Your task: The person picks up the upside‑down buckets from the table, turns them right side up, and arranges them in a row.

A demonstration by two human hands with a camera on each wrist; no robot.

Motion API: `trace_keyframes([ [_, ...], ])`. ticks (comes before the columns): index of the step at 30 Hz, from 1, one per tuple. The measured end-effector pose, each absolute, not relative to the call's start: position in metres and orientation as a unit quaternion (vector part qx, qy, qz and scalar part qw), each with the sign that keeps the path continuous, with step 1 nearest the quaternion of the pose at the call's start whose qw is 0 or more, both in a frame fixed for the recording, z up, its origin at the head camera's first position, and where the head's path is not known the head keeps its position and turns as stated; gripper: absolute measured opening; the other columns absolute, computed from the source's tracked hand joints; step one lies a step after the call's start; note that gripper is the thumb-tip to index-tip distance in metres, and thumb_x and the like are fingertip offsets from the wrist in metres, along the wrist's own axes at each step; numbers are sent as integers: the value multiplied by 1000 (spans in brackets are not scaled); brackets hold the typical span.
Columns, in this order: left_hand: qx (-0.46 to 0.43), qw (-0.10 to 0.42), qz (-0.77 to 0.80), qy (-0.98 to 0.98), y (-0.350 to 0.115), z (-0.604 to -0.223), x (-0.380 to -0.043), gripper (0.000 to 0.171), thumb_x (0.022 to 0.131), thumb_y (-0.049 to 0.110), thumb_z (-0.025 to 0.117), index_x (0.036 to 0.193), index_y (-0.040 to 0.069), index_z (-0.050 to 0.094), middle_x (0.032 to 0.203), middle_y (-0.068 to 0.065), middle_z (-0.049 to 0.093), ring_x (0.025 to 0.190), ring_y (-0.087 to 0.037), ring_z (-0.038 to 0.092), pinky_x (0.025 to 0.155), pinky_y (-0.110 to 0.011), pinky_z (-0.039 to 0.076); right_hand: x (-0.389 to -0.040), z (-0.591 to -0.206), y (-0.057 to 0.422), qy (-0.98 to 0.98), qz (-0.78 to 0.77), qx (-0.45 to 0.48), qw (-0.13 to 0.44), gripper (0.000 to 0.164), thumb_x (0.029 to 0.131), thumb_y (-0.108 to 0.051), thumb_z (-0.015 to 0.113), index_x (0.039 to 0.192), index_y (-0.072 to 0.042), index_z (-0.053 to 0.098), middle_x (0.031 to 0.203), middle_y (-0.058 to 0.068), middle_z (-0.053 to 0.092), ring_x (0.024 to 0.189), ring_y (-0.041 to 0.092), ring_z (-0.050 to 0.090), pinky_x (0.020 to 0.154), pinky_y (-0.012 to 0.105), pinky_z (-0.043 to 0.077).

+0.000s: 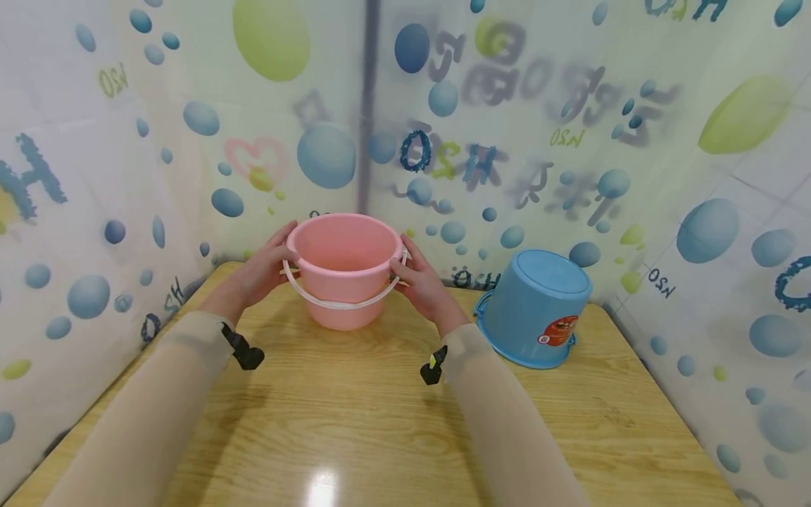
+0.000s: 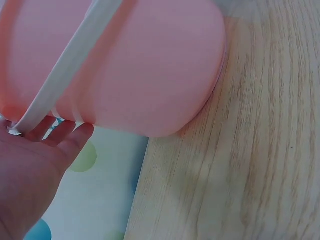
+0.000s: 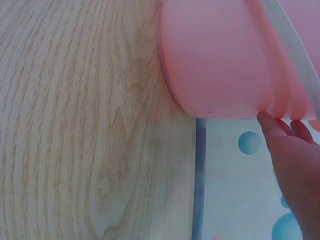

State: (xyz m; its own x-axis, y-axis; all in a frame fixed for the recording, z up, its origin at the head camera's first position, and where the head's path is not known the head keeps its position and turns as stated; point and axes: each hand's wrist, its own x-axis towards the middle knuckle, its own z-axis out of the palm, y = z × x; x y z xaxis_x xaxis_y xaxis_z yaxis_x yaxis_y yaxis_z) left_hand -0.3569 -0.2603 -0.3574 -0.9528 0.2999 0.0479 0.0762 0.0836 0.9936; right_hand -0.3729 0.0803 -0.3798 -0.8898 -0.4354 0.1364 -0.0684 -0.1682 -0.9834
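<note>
A pink bucket [image 1: 345,289] is upright at the back of the wooden table [image 1: 355,401], its mouth facing up. Its white handle [image 1: 338,305] hangs down across the front. My left hand [image 1: 260,271] holds the bucket by its left side just under the rim, fingertips against the wall in the left wrist view. On the opposite side my right hand [image 1: 426,285] grips the rim, thumb in front near the handle's end and fingers behind. The base is at the tabletop in both wrist views; whether it bears weight there I cannot tell.
To the right, a blue bucket [image 1: 529,310] stands upside down on the table, a red sticker [image 1: 558,331] on its side and its handle low at the left. A patterned curtain [image 1: 519,141] rises close behind the table and along both sides.
</note>
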Motion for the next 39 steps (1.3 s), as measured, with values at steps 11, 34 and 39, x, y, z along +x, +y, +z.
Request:
trace_keyframes([
  [11,118,79,667,732,-258,-355,-361,96,100,20,45,177,28,-11,188,-2,-2,168,-41,15,135,-69,19,-373,-375,78,648,-728,-190,119,76,118,-22,53,179,-31,10,180,16,32,154,44,47,132,64,33],
  [34,129,78,670,726,-261,-358,-360,92,104,24,44,177,28,-11,188,-2,-2,167,-41,16,134,-71,20,-371,-370,82,681,-700,-184,111,76,116,-27,57,179,-28,13,180,17,31,162,40,41,132,64,33],
  [39,122,73,669,730,-262,-359,-358,89,107,27,42,177,32,-12,187,-5,-2,167,-42,17,134,-72,18,-371,-369,82,693,-691,-177,106,77,115,-31,60,178,-29,17,178,16,35,163,36,39,133,60,34],
])
